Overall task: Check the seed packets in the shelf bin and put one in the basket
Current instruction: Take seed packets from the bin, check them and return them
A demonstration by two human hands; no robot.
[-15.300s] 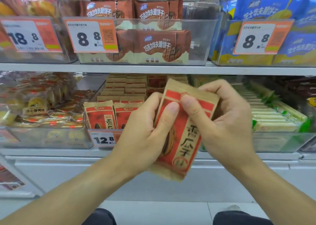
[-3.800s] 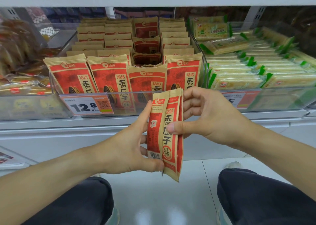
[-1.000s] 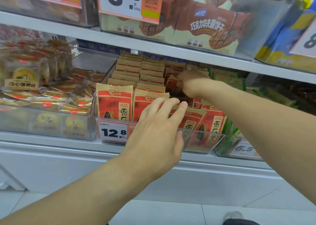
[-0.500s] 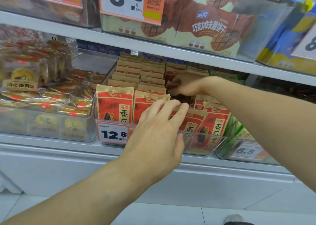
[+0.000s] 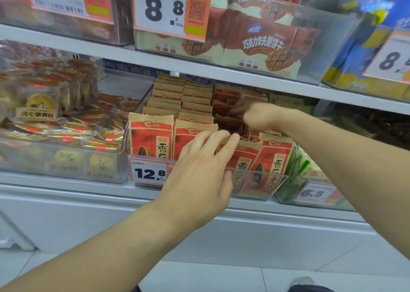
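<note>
Red-and-tan seed packets (image 5: 150,136) stand in rows in a clear shelf bin (image 5: 255,186) tagged 12.8 (image 5: 149,173). My left hand (image 5: 199,174) lies over the bin's front wall, its straight fingers resting on the tops of the front-row packets. My right hand (image 5: 259,117) reaches deeper into the bin, over the third row from the left. Its fingers are curled onto a packet top there, and the hand is motion-blurred. No basket is in view.
A clear bin of egg-yolk pastries (image 5: 55,158) stands to the left and a bin of green packets (image 5: 310,187) to the right. The upper shelf (image 5: 199,68) hangs low over the seed bin, carrying a bin of wafer boxes (image 5: 255,41). White floor tiles lie below.
Earlier both hands held one packet in front of the shelf. Over the last second my right hand stayed among the back packets, shifting slightly, while my left hand kept resting on the front row.
</note>
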